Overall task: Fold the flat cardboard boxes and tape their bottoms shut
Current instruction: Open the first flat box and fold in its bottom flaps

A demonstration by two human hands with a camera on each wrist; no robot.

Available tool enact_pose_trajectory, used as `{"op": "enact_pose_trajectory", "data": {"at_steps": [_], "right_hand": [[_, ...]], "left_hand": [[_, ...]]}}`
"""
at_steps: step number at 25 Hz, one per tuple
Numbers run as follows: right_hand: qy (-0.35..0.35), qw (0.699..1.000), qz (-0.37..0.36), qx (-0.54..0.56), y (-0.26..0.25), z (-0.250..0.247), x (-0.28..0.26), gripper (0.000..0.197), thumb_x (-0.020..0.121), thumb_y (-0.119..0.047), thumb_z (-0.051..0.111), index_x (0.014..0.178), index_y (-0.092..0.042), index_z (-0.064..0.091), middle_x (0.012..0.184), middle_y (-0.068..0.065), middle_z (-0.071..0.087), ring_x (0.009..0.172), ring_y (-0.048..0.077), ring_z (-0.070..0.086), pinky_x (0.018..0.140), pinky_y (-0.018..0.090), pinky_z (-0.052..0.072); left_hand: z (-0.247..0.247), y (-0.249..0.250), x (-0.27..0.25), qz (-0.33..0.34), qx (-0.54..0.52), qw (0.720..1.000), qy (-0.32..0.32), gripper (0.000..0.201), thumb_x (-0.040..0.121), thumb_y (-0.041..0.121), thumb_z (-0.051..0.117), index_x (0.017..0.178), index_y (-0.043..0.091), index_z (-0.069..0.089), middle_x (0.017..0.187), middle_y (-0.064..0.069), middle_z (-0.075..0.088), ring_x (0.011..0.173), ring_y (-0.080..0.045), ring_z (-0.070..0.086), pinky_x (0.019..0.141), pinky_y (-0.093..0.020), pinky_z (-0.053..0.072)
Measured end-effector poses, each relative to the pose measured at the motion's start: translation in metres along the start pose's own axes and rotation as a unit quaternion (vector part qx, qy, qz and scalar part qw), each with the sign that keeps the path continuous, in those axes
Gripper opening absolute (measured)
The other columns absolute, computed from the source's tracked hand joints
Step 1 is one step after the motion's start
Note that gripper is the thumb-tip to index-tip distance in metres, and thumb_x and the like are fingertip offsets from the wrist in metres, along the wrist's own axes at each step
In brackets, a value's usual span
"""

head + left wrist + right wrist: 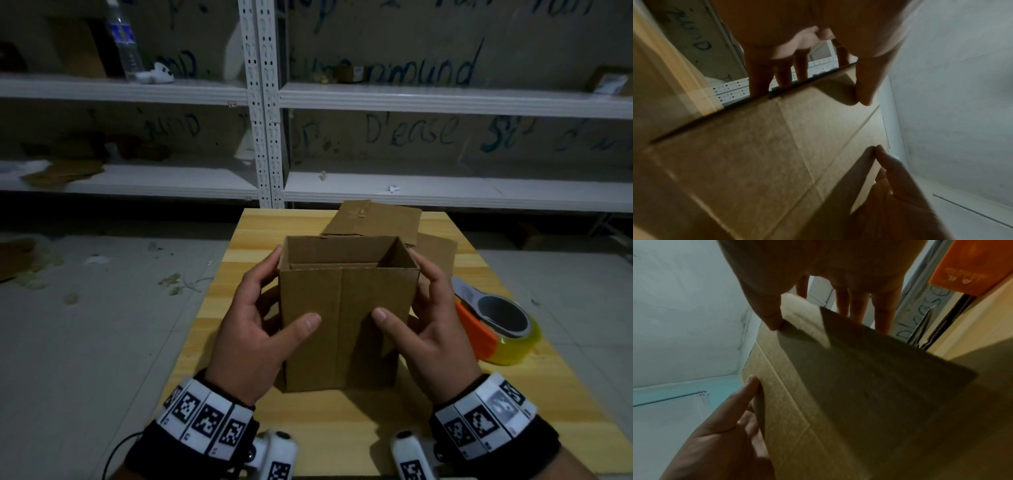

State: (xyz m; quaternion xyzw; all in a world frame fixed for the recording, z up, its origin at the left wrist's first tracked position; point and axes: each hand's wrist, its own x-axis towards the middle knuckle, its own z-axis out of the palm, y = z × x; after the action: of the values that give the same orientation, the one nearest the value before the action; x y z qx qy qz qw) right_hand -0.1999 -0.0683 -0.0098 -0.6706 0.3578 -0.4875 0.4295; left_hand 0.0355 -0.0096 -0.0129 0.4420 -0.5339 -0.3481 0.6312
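Hands (260, 329) gripping box (346, 325), fingers hidden behind

Tape dispenser (498, 322) crowds table's (239, 274) right; flat cardboard (376, 219) blocks far edge.

Dim, murky light throughout; both wrist views are blurred, shadowed and warped at the edges.

The left hand (255, 334) and right hand (433, 329) face each other, palms inward, each clasping a side of the box (346, 308) between them. Both thumbs lie on its near face, fingers (270, 265) wrapped around the far sides. Marker bands circle both wrists.
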Motion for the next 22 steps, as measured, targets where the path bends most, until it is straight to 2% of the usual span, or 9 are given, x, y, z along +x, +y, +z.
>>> {"op": "enact_pose_trajectory", "data": {"at_steps": [2, 5, 9, 11, 13, 16, 18, 20, 22], "right_hand": [[0.011, 1.0, 0.003, 0.001, 0.001, -0.002, 0.0, 0.078, 0.075, -0.054, 0.076, 0.144, -0.057, 0.039, 0.143, -0.008, 0.061, 0.126, 0.008, 0.064, 0.096, 0.04, 0.06], [0.018, 1.0, 0.002, -0.008, 0.0, -0.002, -0.001, 0.07, 0.077, -0.058, 0.071, 0.14, -0.058, 0.043, 0.139, -0.014, 0.062, 0.123, 0.001, 0.064, 0.091, 0.029, 0.061], [0.018, 0.999, -0.008, -0.036, 0.0, -0.002, -0.002, 0.066, 0.078, -0.061, 0.069, 0.138, -0.06, 0.043, 0.14, -0.013, 0.061, 0.126, 0.003, 0.063, 0.098, 0.041, 0.06], [0.021, 0.999, -0.017, -0.042, 0.0, -0.003, -0.001, 0.068, 0.077, -0.07, 0.07, 0.139, -0.058, 0.045, 0.142, -0.012, 0.062, 0.13, 0.007, 0.062, 0.102, 0.049, 0.058], [0.022, 0.999, -0.026, -0.04, -0.001, -0.004, -0.002, 0.065, 0.077, -0.075, 0.069, 0.137, -0.059, 0.047, 0.141, -0.012, 0.063, 0.131, 0.01, 0.062, 0.103, 0.053, 0.056], [0.017, 0.998, -0.035, -0.043, -0.005, -0.004, -0.002, 0.062, 0.075, -0.075, 0.07, 0.131, -0.062, 0.047, 0.139, -0.016, 0.061, 0.129, 0.012, 0.063, 0.099, 0.054, 0.058], [0.014, 0.998, -0.04, -0.056, -0.007, -0.005, -0.001, 0.06, 0.075, -0.071, 0.073, 0.127, -0.064, 0.044, 0.137, -0.019, 0.059, 0.128, 0.011, 0.062, 0.098, 0.053, 0.059], [0.01, 0.997, -0.044, -0.055, -0.007, -0.006, 0.0, 0.06, 0.076, -0.065, 0.075, 0.127, -0.063, 0.044, 0.137, -0.018, 0.059, 0.127, 0.011, 0.062, 0.097, 0.053, 0.06], [0.005, 0.997, -0.048, -0.053, -0.006, -0.006, 0.001, 0.061, 0.076, -0.07, 0.074, 0.128, -0.061, 0.044, 0.137, -0.018, 0.059, 0.127, 0.012, 0.063, 0.097, 0.052, 0.06]], "left_hand": [[-0.002, 0.001, 0.0, 0.001, -0.009, 1.0, -0.002, 0.081, 0.071, 0.037, 0.085, 0.143, 0.052, 0.051, 0.13, 0.027, 0.066, 0.124, -0.009, 0.066, 0.085, -0.032, 0.064], [-0.005, 0.003, 0.001, 0.003, 0.006, 1.0, -0.004, 0.071, 0.073, 0.038, 0.082, 0.137, 0.054, 0.056, 0.128, 0.022, 0.069, 0.121, -0.012, 0.068, 0.083, -0.028, 0.063], [-0.005, 0.005, -0.001, 0.011, 0.034, 0.999, -0.004, 0.066, 0.076, 0.039, 0.079, 0.136, 0.055, 0.056, 0.126, 0.019, 0.072, 0.117, -0.015, 0.072, 0.085, -0.033, 0.064], [-0.005, 0.005, -0.002, 0.017, 0.047, 0.999, -0.002, 0.065, 0.077, 0.04, 0.078, 0.137, 0.054, 0.055, 0.125, 0.019, 0.072, 0.115, -0.014, 0.072, 0.086, -0.035, 0.064], [-0.004, 0.005, -0.004, 0.022, 0.053, 0.998, -0.002, 0.064, 0.078, 0.041, 0.077, 0.136, 0.053, 0.054, 0.126, 0.018, 0.071, 0.114, -0.015, 0.073, 0.086, -0.039, 0.065], [-0.004, 0.011, -0.002, 0.028, 0.064, 0.998, -0.008, 0.062, 0.074, 0.041, 0.079, 0.126, 0.057, 0.049, 0.122, 0.021, 0.068, 0.109, -0.018, 0.074, 0.079, -0.04, 0.066], [-0.009, 0.018, 0.004, 0.015, 0.067, 0.997, -0.031, 0.063, 0.069, 0.041, 0.082, 0.12, 0.054, 0.046, 0.116, 0.021, 0.067, 0.103, -0.019, 0.075, 0.073, -0.039, 0.067], [-0.014, 0.025, 0.009, -0.004, 0.08, 0.995, -0.06, 0.068, 0.066, 0.042, 0.084, 0.121, 0.05, 0.045, 0.113, 0.022, 0.066, 0.103, -0.017, 0.074, 0.071, -0.036, 0.066], [-0.017, 0.031, 0.01, -0.017, 0.09, 0.993, -0.078, 0.073, 0.066, 0.041, 0.085, 0.128, 0.049, 0.047, 0.116, 0.023, 0.067, 0.105, -0.016, 0.074, 0.072, -0.033, 0.066]]}}
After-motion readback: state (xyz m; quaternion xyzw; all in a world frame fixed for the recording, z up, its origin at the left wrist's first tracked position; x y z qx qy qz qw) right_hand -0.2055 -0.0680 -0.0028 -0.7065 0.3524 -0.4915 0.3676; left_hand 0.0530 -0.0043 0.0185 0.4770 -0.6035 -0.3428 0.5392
